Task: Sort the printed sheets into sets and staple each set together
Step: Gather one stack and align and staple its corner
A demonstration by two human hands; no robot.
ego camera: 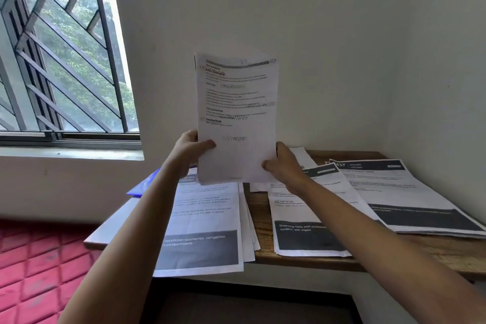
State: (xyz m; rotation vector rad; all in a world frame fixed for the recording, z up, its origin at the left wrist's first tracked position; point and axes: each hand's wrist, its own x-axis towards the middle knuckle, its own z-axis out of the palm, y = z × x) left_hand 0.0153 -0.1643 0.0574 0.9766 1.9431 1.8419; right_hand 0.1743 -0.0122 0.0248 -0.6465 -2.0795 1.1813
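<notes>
Sorting is under way. The left hand (193, 151) and right hand (282, 166) each grip a lower corner of a set (236, 113), held upright between them above the counter (259, 218). Below the hands lie a left pile (202, 218), middle pile (307, 218) and right pile (410, 197). The next move probably calls for squaring the edges, then stapling. No stapler or container shows.

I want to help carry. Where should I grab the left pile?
Probably pinch the left pile at its near edge, coming from the front: that end hangs past the table, so fingers slip under it.
</notes>
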